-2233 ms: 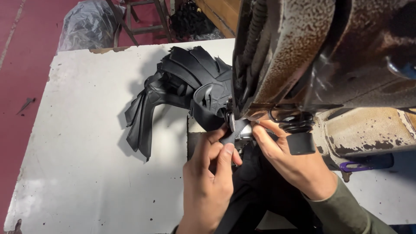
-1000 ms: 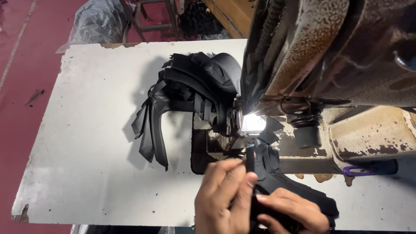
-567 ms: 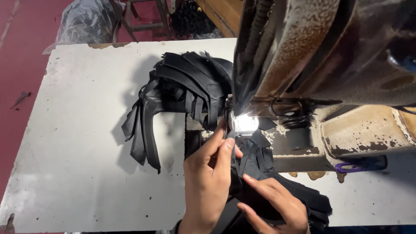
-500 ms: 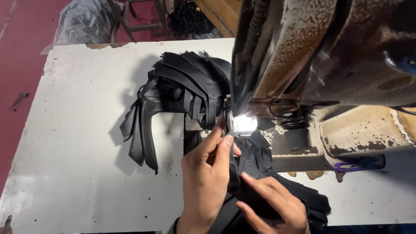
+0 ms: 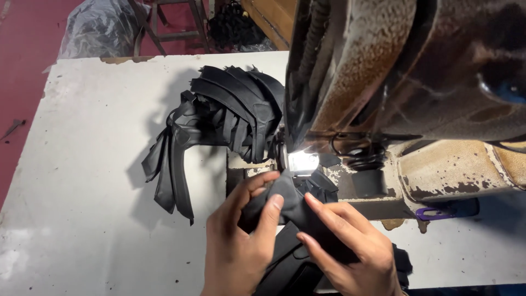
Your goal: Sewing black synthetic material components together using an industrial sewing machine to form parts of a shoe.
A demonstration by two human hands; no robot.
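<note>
Black fabric piece (image 5: 290,200) sits at the front of the table (image 5: 82,219), just before the lit needle area of the sewing machine, and both hands are on it. Left hand (image 5: 238,246) has its grip closed on the piece: thumb on top, fingers curled under the left edge, pinching the cloth. Right hand (image 5: 350,246) lies flat on the same piece from the right side, fingers stretched out and pressing down, so its grip is open, not pinching. More black cloth hangs below the hands, over the table edge.

Just behind the hands, a small bright lamp (image 5: 302,161) shines on the plate of the sewing machine (image 5: 405,71), an old heavy one w/ rusty, worn paint, which fills the upper right of the view. A purple clip-like thing (image 5: 446,210) lies at the machine base, on the right.

Left of the needle, a pile of black curved strips (image 5: 219,120) fans out on the white table, some touching the machine.

Farther back, past the table edge, there is red floor, a grey plastic bag (image 5: 101,27) and wooden stool legs (image 5: 170,22).
</note>
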